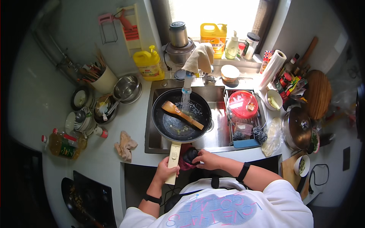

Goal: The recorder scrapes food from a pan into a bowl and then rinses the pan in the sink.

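Observation:
My left hand [168, 170] grips the cream handle [172, 164] of a black frying pan [174, 126], held over the left part of a stainless steel sink [219, 139]. Water runs from the faucet [187, 85] into the pan. A wooden spatula [181, 114] lies slantwise inside, among small food scraps and wet suds or bubbles. At the sink's front edge, the fingers of my right hand [208, 160] touch a dark, bunched item [190, 155], possibly cloth. Behind it shows a maroon cloth [186, 166]. Whether the fingers are closed on the dark item is unclear.
A drying rack [246, 142] with a red lid [243, 104] and steel-wool scrubbers sits at the sink's right. A crumpled cloth [125, 146] lies left. Further out stand an oil bottle [64, 145], a lidded pot [298, 128] and a wok [77, 203]. Soap jugs [149, 64] line the back.

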### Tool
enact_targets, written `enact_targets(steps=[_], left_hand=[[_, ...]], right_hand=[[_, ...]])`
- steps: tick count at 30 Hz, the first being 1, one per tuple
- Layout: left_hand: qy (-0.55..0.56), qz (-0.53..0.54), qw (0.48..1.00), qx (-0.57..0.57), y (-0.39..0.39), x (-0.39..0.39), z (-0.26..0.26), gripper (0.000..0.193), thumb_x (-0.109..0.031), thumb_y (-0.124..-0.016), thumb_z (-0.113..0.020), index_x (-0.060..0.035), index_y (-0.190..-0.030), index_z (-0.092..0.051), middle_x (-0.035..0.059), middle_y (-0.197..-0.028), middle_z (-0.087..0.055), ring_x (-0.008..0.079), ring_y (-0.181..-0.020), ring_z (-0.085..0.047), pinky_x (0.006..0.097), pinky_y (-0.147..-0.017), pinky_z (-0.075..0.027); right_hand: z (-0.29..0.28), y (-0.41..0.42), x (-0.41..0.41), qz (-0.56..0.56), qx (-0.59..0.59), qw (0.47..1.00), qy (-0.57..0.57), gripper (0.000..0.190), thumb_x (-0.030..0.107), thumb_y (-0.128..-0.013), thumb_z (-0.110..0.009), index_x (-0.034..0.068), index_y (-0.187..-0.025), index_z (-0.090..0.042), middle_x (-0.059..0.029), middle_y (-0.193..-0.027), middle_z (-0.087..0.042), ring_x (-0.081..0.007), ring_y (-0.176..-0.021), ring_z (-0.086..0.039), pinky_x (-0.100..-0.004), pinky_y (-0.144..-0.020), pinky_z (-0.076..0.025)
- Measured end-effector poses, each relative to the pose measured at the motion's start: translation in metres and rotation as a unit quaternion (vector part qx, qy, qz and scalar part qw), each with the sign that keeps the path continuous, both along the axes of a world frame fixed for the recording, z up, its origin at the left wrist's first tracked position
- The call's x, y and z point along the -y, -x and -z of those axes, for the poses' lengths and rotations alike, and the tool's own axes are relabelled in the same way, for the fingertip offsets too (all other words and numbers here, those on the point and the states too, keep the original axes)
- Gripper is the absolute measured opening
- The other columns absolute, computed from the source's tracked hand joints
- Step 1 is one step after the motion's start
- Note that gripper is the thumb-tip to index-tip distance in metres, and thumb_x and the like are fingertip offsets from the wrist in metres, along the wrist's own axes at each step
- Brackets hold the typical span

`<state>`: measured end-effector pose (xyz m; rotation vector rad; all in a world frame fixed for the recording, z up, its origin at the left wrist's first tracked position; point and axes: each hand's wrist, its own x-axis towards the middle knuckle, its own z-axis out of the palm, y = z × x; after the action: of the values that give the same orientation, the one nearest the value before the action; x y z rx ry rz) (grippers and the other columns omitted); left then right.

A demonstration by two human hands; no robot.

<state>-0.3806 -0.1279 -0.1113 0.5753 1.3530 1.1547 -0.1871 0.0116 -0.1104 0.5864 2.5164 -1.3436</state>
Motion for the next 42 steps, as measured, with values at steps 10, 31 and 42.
enact_targets(steps=[10, 31, 42], left_hand=[[-0.014, -0.008, 1.0, 0.023, 0.002, -0.017, -0.003, 0.033, -0.001, -0.069, -0.064, 0.0018, -0.098, -0.048, 0.0089, -0.073, -0.058, 0.0143, -0.055, -0.057, 0.0269, -0.049, -0.051], [-0.021, -0.039, 0.997, 0.058, -0.008, -0.039, 0.007, 0.028, 0.002, -0.069, -0.061, 0.0033, -0.093, -0.046, 0.0087, -0.068, -0.056, 0.015, -0.053, -0.057, 0.0281, -0.046, -0.05], [-0.033, -0.084, 0.994, -0.063, 0.002, -0.017, 0.01, 0.041, 0.005, -0.069, -0.059, 0.0053, -0.106, -0.042, 0.0088, -0.07, -0.056, 0.0149, -0.054, -0.057, 0.0272, -0.048, -0.049]], right_hand=[[0.001, 0.001, -0.001, 0.1, -0.004, 0.995, 0.019, 0.033, 0.026, -0.077, -0.065, 0.011, -0.104, -0.054, -0.0212, -0.101, -0.048, -0.037, -0.097, -0.049, -0.0383, -0.083, -0.042], [0.015, -0.083, -0.08, 0.457, -0.052, 0.888, -0.029, 0.02, 0.011, -0.075, -0.059, -0.001, -0.091, -0.056, -0.0135, -0.083, -0.06, -0.0225, -0.077, -0.058, -0.0311, -0.071, -0.046], [0.01, -0.066, -0.08, 0.437, -0.02, 0.897, 0.063, 0.026, 0.009, -0.077, -0.057, -0.001, -0.101, -0.056, -0.014, -0.091, -0.06, -0.0217, -0.082, -0.058, -0.0309, -0.074, -0.046]])
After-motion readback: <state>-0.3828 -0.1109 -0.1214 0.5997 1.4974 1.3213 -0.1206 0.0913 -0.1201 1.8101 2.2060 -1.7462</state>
